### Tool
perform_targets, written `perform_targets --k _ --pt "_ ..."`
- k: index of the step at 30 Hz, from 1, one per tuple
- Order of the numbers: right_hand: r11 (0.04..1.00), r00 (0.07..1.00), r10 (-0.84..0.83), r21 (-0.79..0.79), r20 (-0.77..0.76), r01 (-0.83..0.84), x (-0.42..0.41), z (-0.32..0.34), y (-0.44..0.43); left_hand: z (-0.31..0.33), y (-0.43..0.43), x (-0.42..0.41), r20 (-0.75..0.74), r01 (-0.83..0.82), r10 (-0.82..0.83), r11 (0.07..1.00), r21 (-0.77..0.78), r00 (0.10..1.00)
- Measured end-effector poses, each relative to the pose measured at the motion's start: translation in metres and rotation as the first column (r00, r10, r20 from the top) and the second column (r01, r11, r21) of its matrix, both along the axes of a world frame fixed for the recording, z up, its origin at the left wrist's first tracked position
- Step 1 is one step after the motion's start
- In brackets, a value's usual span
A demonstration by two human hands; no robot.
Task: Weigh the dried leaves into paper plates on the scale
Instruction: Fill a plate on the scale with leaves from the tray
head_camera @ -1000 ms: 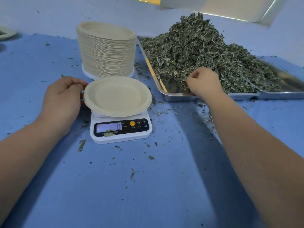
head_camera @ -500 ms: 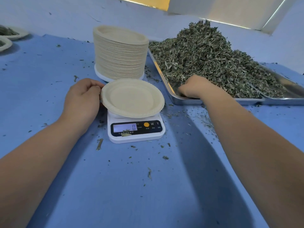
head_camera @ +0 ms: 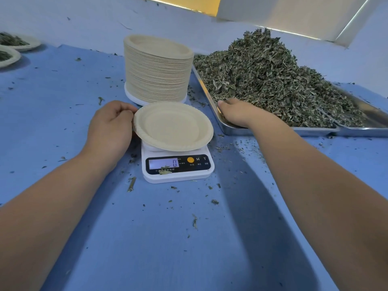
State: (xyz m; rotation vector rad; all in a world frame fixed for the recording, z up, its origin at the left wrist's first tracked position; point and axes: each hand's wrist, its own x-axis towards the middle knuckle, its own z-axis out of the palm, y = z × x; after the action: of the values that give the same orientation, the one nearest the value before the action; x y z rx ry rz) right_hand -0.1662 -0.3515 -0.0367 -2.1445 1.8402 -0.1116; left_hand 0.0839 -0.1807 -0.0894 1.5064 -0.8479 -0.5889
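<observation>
An empty paper plate (head_camera: 173, 126) sits on the white digital scale (head_camera: 178, 166), whose display reads 0. My left hand (head_camera: 111, 127) holds the plate's left rim with curled fingers. A big heap of dried green leaves (head_camera: 268, 80) fills a steel tray (head_camera: 273, 131) to the right. My right hand (head_camera: 236, 113) lies in the tray's near left corner at the foot of the heap, palm down, its fingers buried in the leaves and hidden.
A tall stack of paper plates (head_camera: 157, 68) stands just behind the scale. Two plates with leaves (head_camera: 12, 47) sit at the far left. A second steel tray (head_camera: 365, 122) adjoins on the right. Leaf crumbs litter the blue tabletop (head_camera: 168, 238).
My right hand has slid down and left along the heap's foot into the tray's near corner. My left hand stays on the plate rim. The scale still reads 0.
</observation>
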Motion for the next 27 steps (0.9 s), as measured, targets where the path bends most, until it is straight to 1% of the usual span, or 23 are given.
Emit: perform_targets --k 3,5,8,11,13,15,16,19,21,24,27 --pt "0.999 0.999 0.043 -0.002 -0.005 -0.043 0.013 -0.005 0.004 0.000 0.000 0.001 -0.022 -0.003 0.003 1.000 -0.013 1.000" --pt "0.996 0.997 0.067 -0.065 -0.030 -0.069 0.013 -0.009 0.004 0.000 -0.001 0.002 -0.037 -0.004 0.003 1.000 -0.021 0.999" --pt "0.980 0.997 0.080 -0.180 -0.008 -0.080 0.008 -0.016 0.005 0.000 -0.001 0.001 -0.043 0.000 -0.001 1.000 -0.019 0.999" --pt "0.970 0.995 0.094 -0.224 -0.016 -0.095 0.007 -0.014 0.005 0.000 0.000 0.001 -0.034 0.003 -0.004 1.000 -0.017 0.999" --pt "0.961 0.997 0.071 -0.272 0.037 -0.059 0.004 -0.008 0.005 0.001 0.000 0.001 -0.037 0.007 -0.008 1.000 -0.016 0.999" --pt "0.933 0.987 0.050 -0.360 0.151 0.008 0.001 -0.005 0.005 0.000 0.000 0.001 -0.042 0.005 -0.006 1.000 -0.017 0.999" --pt "0.924 0.983 0.043 -0.381 0.180 0.030 0.001 -0.006 0.005 0.000 0.000 0.002 -0.042 0.004 -0.005 1.000 -0.019 0.999" --pt "0.930 0.990 0.045 -0.368 0.135 0.008 0.003 -0.013 0.010 0.001 0.000 0.002 -0.035 0.013 -0.014 1.000 -0.018 0.999" --pt "0.905 0.983 0.044 -0.423 0.176 0.035 0.005 -0.009 0.013 0.000 -0.001 0.002 -0.034 0.012 -0.012 1.000 -0.019 0.999" --pt "0.861 0.972 0.081 -0.507 0.219 0.042 0.009 0.006 0.021 0.000 -0.001 0.002 -0.030 0.013 -0.013 1.000 -0.012 0.999" --pt "0.824 0.936 0.185 -0.566 0.299 0.018 0.025 0.024 0.036 -0.001 -0.002 0.003 -0.026 0.010 -0.011 1.000 -0.009 1.000"
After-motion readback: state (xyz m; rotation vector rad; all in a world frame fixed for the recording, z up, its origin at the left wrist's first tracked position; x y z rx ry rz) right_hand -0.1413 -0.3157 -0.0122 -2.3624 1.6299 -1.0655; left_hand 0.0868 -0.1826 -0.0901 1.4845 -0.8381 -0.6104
